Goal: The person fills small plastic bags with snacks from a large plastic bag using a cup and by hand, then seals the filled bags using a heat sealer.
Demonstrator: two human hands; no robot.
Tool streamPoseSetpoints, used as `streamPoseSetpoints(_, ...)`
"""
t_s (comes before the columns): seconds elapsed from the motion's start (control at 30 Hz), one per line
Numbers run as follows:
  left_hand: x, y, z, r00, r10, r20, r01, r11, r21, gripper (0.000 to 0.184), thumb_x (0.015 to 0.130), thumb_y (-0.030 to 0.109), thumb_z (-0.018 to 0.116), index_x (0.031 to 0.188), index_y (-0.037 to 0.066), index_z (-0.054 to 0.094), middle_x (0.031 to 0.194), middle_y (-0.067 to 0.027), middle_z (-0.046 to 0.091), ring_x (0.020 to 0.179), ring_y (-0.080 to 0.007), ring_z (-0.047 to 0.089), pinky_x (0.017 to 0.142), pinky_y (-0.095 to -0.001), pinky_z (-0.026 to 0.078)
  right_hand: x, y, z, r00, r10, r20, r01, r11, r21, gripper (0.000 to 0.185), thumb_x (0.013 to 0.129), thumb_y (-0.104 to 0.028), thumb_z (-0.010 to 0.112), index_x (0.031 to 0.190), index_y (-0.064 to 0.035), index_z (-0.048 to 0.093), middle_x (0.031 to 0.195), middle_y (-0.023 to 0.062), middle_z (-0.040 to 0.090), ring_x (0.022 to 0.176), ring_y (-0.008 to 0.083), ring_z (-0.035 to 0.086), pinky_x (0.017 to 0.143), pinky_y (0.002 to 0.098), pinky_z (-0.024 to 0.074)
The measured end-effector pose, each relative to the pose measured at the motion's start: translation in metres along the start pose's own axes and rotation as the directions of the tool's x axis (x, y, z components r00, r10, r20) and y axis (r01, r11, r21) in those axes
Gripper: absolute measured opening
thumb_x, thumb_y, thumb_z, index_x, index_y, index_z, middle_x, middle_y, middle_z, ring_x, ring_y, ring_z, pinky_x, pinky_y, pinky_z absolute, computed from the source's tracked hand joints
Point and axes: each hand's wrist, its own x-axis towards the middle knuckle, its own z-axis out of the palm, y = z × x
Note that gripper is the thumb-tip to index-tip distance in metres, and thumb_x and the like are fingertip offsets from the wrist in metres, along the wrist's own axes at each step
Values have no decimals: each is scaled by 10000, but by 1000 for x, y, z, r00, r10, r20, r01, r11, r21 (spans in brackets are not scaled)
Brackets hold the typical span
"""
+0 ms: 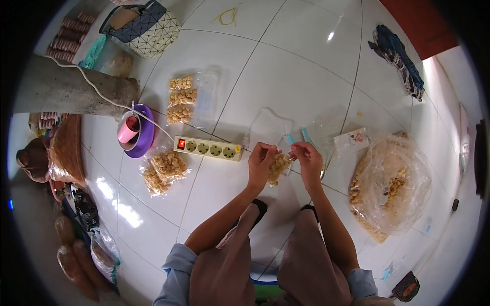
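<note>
Between my hands hangs a small clear bag of snacks (276,171), pale golden pieces filling its lower part. My left hand (261,159) pinches its upper left side. My right hand (308,157) has its fingers closed at the bag's upper right. Just beyond my hands are the light blue handles of a tool (305,134), whose lower part is hidden behind my right hand. To the left of my left hand lies a cream power strip (207,148) with a lit red switch. A white cable (266,108) loops on the floor above the hands.
On the right lies a large open plastic bag of snacks (393,183). Filled packets (166,168) lie left, with a row of packets (181,98) farther up. A purple basin (145,133) holds a pink cup (127,131). A pillar (76,86) stands upper left.
</note>
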Motion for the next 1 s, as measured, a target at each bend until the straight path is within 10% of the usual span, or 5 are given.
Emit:
streamPoseSetpoints(0.23,-5,-5,5,994,55,-89,-49,997,67,128,907,132,526,870,18,480,794,-49,578,762,-92,580,691,-218,467,-10,11,3,977,203,-60,-182,950,253,180,862,-123,590,951,32,572,808,58,596,759,121,579,762,249,463)
streamPoseSetpoints(0.7,-15,-15,8,970,-240,-39,232,961,-151,162,913,226,517,972,75,507,927,-16,559,938,-117,538,817,-282,446,-12,25,7,964,-47,-260,51,999,8,121,886,-101,552,869,7,499,736,51,571,683,92,558,627,221,441)
streamPoseSetpoints(1.0,-16,-17,5,984,-158,-85,151,985,-85,102,893,152,544,938,60,542,902,-15,565,850,-86,515,794,-223,407,-14,20,12,961,-20,-276,42,996,73,148,885,-120,559,856,12,499,709,49,560,629,85,535,583,215,427)
